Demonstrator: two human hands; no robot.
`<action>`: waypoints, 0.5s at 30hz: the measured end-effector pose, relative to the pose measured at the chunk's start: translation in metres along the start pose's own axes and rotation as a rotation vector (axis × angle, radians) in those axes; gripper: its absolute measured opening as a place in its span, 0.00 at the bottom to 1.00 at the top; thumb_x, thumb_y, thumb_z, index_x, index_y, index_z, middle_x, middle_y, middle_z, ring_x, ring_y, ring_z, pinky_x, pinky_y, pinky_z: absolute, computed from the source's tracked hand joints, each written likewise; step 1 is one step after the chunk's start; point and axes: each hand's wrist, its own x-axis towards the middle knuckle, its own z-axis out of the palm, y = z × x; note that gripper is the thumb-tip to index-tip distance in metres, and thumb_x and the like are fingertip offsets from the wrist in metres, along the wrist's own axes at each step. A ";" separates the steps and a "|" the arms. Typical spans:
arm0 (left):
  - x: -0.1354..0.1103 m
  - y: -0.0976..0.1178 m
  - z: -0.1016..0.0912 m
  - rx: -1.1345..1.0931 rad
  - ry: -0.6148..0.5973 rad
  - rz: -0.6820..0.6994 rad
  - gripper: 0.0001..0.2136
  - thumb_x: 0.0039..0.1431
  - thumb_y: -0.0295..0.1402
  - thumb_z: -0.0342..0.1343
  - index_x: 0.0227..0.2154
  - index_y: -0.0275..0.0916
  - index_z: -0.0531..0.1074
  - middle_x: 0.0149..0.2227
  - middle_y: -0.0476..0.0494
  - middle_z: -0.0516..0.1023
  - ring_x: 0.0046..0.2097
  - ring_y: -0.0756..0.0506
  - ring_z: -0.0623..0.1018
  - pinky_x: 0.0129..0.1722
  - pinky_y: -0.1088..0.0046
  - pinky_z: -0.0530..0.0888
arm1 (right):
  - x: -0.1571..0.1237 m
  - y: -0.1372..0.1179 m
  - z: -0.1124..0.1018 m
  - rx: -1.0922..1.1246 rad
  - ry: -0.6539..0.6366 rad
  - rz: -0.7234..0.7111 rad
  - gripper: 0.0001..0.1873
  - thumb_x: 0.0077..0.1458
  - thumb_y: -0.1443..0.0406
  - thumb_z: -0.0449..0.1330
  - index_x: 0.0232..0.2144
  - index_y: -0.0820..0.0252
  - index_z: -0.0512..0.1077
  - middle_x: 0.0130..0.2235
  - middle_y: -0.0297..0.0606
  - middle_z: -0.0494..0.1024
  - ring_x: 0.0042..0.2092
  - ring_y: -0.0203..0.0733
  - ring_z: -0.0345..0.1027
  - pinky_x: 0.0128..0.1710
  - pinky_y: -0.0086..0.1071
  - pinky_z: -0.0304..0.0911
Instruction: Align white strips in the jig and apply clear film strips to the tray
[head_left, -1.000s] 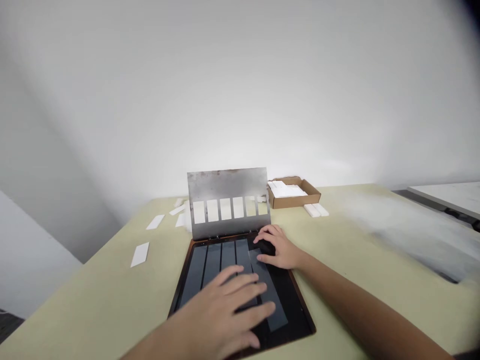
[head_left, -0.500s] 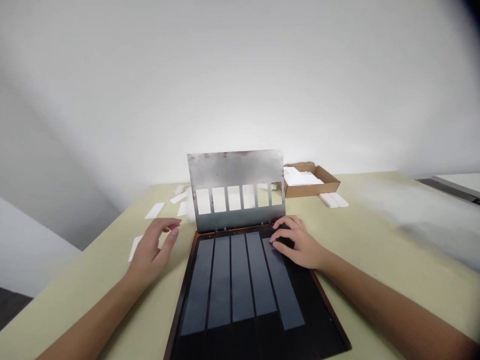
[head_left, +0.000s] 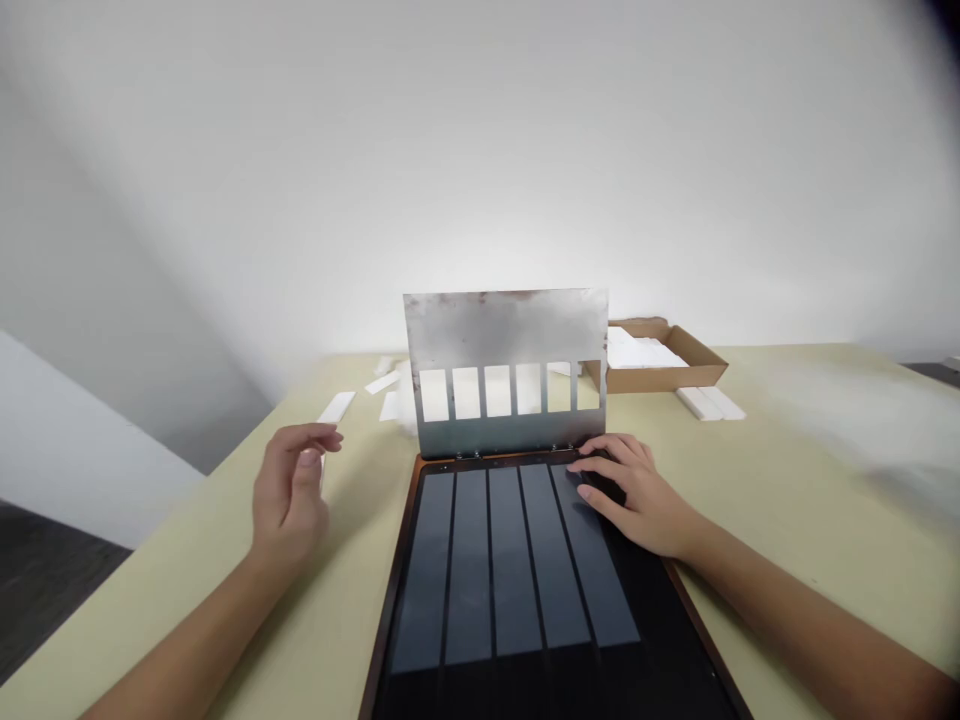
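Note:
My right hand (head_left: pixel 626 495) rests with fingers spread at the upper right of a black, wood-edged tray (head_left: pixel 675 660). Its fingertips touch the top end of the rightmost dark grey strip (head_left: pixel 600 570). Several such strips (head_left: pixel 469 570) lie side by side in the tray. A metal plate (head_left: pixel 506 330) with a row of rectangular cut-outs stands upright, hinged to the tray's far edge. Left of the tray, my left hand (head_left: pixel 292 490) hovers above the table, fingers loosely bent, thumb slightly apart, with nothing seen in it. Part of a white piece shows behind it.
On the pale yellow table (head_left: pixel 795 470), a cardboard box (head_left: pixel 660 379) holding white pieces stands behind the plate at right. White strips (head_left: pixel 711 403) lie in front of it. Loose white pieces (head_left: pixel 337 406) are scattered at the far left. A white wall rises behind.
The rightmost strip has slid away from me, and its ends now line up better with the other strips. My right hand stays at its top. The view has turned slightly left.

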 end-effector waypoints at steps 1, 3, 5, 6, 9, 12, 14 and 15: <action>0.001 0.000 -0.001 -0.008 0.047 -0.002 0.16 0.77 0.44 0.44 0.49 0.39 0.70 0.42 0.41 0.74 0.44 0.43 0.74 0.48 0.63 0.72 | 0.000 0.000 0.000 -0.002 0.002 -0.001 0.15 0.70 0.54 0.55 0.52 0.44 0.77 0.58 0.42 0.72 0.63 0.56 0.61 0.63 0.56 0.57; 0.004 -0.001 -0.004 -0.023 0.121 -0.005 0.16 0.77 0.45 0.44 0.50 0.39 0.70 0.44 0.41 0.73 0.44 0.44 0.74 0.47 0.63 0.72 | -0.001 0.000 0.001 -0.004 0.005 0.001 0.15 0.70 0.54 0.55 0.52 0.44 0.78 0.58 0.42 0.72 0.63 0.56 0.60 0.64 0.57 0.56; 0.007 -0.003 -0.006 -0.032 0.171 -0.008 0.17 0.77 0.46 0.44 0.51 0.39 0.69 0.45 0.40 0.73 0.44 0.44 0.73 0.47 0.63 0.72 | -0.001 0.001 0.002 -0.008 0.005 0.004 0.15 0.70 0.54 0.55 0.52 0.44 0.78 0.59 0.42 0.72 0.64 0.56 0.60 0.64 0.57 0.55; 0.008 -0.004 -0.008 -0.034 0.187 -0.008 0.17 0.77 0.46 0.44 0.51 0.39 0.69 0.46 0.40 0.73 0.44 0.44 0.73 0.48 0.63 0.71 | -0.001 0.001 0.002 -0.010 0.005 0.003 0.15 0.70 0.54 0.55 0.52 0.44 0.78 0.59 0.42 0.72 0.64 0.56 0.60 0.64 0.58 0.55; 0.009 -0.006 -0.009 -0.034 0.206 -0.008 0.18 0.76 0.48 0.45 0.52 0.38 0.69 0.46 0.40 0.74 0.44 0.45 0.73 0.49 0.63 0.71 | -0.001 0.001 0.002 -0.014 0.003 -0.001 0.15 0.70 0.54 0.55 0.52 0.44 0.78 0.59 0.42 0.72 0.64 0.56 0.60 0.64 0.58 0.55; 0.007 -0.005 -0.008 -0.025 0.191 -0.012 0.19 0.76 0.48 0.46 0.52 0.37 0.70 0.47 0.41 0.75 0.45 0.44 0.75 0.50 0.61 0.72 | -0.001 0.001 0.002 -0.020 0.004 0.006 0.15 0.70 0.54 0.54 0.52 0.44 0.78 0.59 0.41 0.72 0.64 0.56 0.60 0.64 0.59 0.55; 0.006 -0.004 -0.008 -0.021 0.179 -0.014 0.20 0.75 0.49 0.48 0.52 0.37 0.71 0.47 0.41 0.75 0.46 0.44 0.76 0.51 0.59 0.73 | -0.001 0.000 0.002 -0.025 0.005 0.008 0.16 0.70 0.53 0.54 0.52 0.43 0.78 0.59 0.41 0.72 0.64 0.56 0.60 0.64 0.59 0.55; 0.006 -0.004 -0.008 -0.019 0.178 -0.014 0.20 0.74 0.49 0.49 0.52 0.37 0.72 0.47 0.41 0.76 0.46 0.43 0.76 0.51 0.58 0.74 | -0.001 0.000 0.002 -0.028 0.006 0.006 0.16 0.70 0.53 0.54 0.52 0.44 0.78 0.59 0.41 0.72 0.64 0.56 0.60 0.64 0.59 0.55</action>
